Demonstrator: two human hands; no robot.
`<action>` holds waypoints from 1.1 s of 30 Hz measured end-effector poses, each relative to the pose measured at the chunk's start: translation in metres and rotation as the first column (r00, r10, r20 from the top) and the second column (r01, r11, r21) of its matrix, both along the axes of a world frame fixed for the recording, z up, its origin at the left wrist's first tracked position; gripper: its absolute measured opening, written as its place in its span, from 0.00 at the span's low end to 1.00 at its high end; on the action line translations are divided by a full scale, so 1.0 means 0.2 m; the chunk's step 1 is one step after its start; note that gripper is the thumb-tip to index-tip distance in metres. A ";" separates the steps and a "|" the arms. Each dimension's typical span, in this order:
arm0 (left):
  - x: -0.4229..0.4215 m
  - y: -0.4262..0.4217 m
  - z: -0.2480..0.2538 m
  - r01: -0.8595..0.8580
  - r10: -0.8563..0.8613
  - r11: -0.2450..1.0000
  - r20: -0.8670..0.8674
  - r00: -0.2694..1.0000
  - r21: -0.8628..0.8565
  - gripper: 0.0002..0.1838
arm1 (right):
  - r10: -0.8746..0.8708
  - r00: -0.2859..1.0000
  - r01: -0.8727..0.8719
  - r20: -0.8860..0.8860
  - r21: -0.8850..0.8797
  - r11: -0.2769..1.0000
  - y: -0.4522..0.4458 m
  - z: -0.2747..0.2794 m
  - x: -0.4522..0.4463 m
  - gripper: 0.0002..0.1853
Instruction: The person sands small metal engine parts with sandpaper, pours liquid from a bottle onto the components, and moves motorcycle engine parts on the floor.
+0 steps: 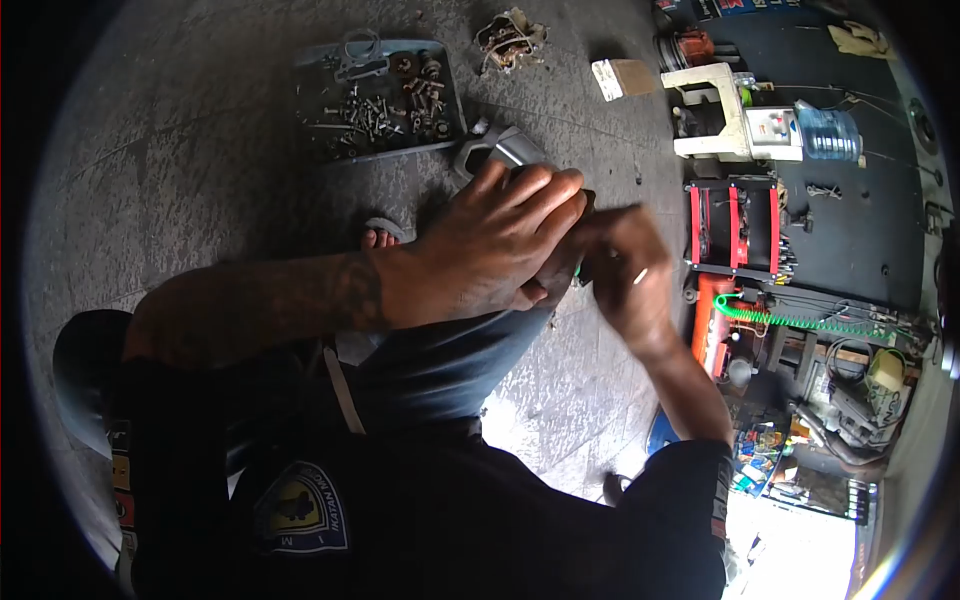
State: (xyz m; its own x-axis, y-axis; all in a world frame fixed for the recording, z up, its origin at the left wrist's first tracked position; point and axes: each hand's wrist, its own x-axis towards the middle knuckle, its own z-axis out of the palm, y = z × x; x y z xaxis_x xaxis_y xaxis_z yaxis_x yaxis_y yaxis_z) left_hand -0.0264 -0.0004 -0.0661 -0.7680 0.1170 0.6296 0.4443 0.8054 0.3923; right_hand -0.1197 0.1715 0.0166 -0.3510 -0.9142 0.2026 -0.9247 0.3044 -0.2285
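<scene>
My left hand (505, 235) is in the middle of the view, its fingers wrapped over a dark part (563, 262) that is mostly hidden beneath it. Close by on the right, my right hand (628, 275) is curled and smeared by motion; whatever it may hold cannot be made out. A small green spot shows between the two hands. Just beyond my left hand lies a grey metal part (515, 148) with an opening at one end. Past it on the floor, a tray (460, 100) holds several bolts (372, 118) and small metal pieces.
A cardboard box (632, 77) and a crumpled bundle (511, 40) lie on the floor ahead. To the right stand a white stool (735, 112), a water bottle (830, 134), a red and black rack (735, 230) and a red cylinder (710, 325) with a green coiled hose (775, 318).
</scene>
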 end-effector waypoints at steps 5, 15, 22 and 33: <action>0.00 0.00 0.00 0.010 -0.010 1.000 -0.003 1.000 -0.014 0.54 | 0.113 0.994 -0.113 0.009 0.090 0.989 0.04 -0.04 0.10 0.11; 0.00 0.01 0.00 0.023 -0.022 1.000 0.044 0.999 -0.011 0.54 | -0.036 0.997 0.032 -0.071 -0.056 0.998 -0.01 0.00 0.04 0.11; 0.01 0.02 0.00 0.019 -0.019 1.000 0.066 0.998 0.006 0.55 | -0.096 0.995 0.095 -0.039 -0.024 0.995 -0.01 0.00 0.07 0.10; -0.01 0.01 -0.01 0.010 -0.011 0.999 0.034 0.999 0.048 0.50 | -0.102 0.972 0.068 -0.211 -0.164 0.984 0.07 0.00 -0.22 0.10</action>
State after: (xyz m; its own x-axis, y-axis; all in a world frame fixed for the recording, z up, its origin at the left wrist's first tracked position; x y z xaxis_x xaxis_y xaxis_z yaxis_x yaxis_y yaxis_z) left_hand -0.0276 0.0008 -0.0682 -0.7878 0.0959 0.6084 0.4386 0.7809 0.4449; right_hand -0.1645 0.1848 0.0160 -0.3579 -0.8345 0.4190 -0.9296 0.3610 -0.0749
